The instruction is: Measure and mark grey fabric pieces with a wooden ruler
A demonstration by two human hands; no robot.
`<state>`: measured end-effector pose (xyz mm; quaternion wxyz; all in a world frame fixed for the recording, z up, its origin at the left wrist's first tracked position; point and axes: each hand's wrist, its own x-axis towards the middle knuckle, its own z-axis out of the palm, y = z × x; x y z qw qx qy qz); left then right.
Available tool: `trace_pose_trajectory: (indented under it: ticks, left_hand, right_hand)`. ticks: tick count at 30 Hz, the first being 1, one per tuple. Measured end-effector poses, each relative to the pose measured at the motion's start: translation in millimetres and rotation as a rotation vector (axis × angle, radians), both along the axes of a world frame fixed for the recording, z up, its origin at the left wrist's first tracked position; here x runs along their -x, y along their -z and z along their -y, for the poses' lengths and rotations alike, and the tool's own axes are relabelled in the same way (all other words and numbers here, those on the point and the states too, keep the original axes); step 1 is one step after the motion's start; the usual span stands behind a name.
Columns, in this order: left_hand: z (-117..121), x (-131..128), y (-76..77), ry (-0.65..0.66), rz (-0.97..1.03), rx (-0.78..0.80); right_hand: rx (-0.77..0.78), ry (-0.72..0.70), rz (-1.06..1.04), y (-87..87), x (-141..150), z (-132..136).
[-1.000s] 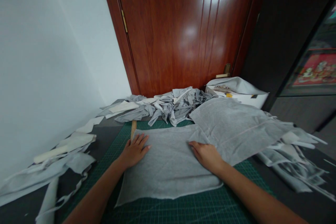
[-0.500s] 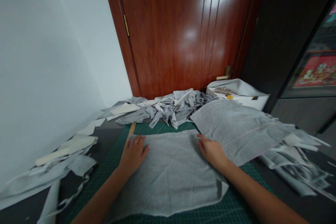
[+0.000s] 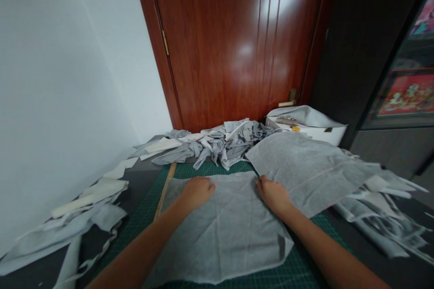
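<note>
A grey fabric piece (image 3: 224, 230) lies spread with creases on a green cutting mat (image 3: 294, 271). My left hand (image 3: 198, 189), slightly blurred, rests near the fabric's far edge. It is open, with the thumb apart to the right and the other fingers partly hidden. At the far right corner, my right hand (image 3: 274, 195) has its fingers curled over the fabric's edge. They look closed on it, though the fingertips are partly hidden. A wooden ruler (image 3: 166, 187) shows along the fabric's left side.
Another grey fabric sheet (image 3: 301, 167) lies at the right, beside fabric strips (image 3: 383, 221). Scraps (image 3: 224, 142) are heaped at the back before a wooden door (image 3: 220, 54). A white box (image 3: 322, 133) stands back right. More scraps (image 3: 91, 216) lie along the left wall.
My left hand has moved right along the fabric's far edge, away from the left corner, uncovering more of the ruler. My right hand stays at the right corner. The view has shifted slightly.
</note>
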<state>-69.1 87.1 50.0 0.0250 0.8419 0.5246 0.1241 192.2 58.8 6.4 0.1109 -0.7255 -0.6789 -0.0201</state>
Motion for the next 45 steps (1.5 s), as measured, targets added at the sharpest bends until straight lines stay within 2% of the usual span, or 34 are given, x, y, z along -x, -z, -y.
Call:
trace_pose_trajectory:
  ticks: [3, 7, 11, 14, 21, 26, 32, 35, 40, 45]
  left_hand:
    - [-23, -31, -3.6, -0.022, 0.033, -0.082]
    - [-45, -58, 16.8, -0.007, 0.092, -0.138]
    - [-49, -62, 40.7, 0.010, 0.153, -0.164]
    - [-46, -60, 47.7, 0.027, 0.186, -0.173]
    - [-41, -63, 47.6, 0.056, 0.265, -0.157]
    - [-36, -68, 44.3, 0.148, 0.293, -0.176]
    - [-28, -73, 42.3, 0.305, 0.358, -0.179]
    - [-30, -75, 45.2, 0.295, 0.378, -0.177]
    - [-36, -73, 49.3, 0.247, 0.370, -0.210]
    - [-32, -74, 47.6, 0.299, 0.327, -0.206]
  right_hand:
    - [-0.012, -0.021, 0.030, 2.0, 1, 0]
    - [-0.023, -0.022, 0.026, 3.6, 1, 0]
    - [-0.038, -0.051, -0.042, 3.7, -2, -1]
    - [-0.082, -0.084, -0.161, 4.4, -5, -1]
    - [-0.217, -0.194, -0.515, 15.0, -15, -7]
    - [-0.243, -0.332, -0.775, 23.0, -22, -15]
    - [-0.225, -0.485, -1.010, 17.4, -19, -20]
    - [-0.216, -0.492, -1.068, 16.3, -17, -22]
    - [-0.193, -0.494, -1.090, 24.8, -15, -28]
    - [-0.249, -0.444, -1.156, 25.1, -15, -28]
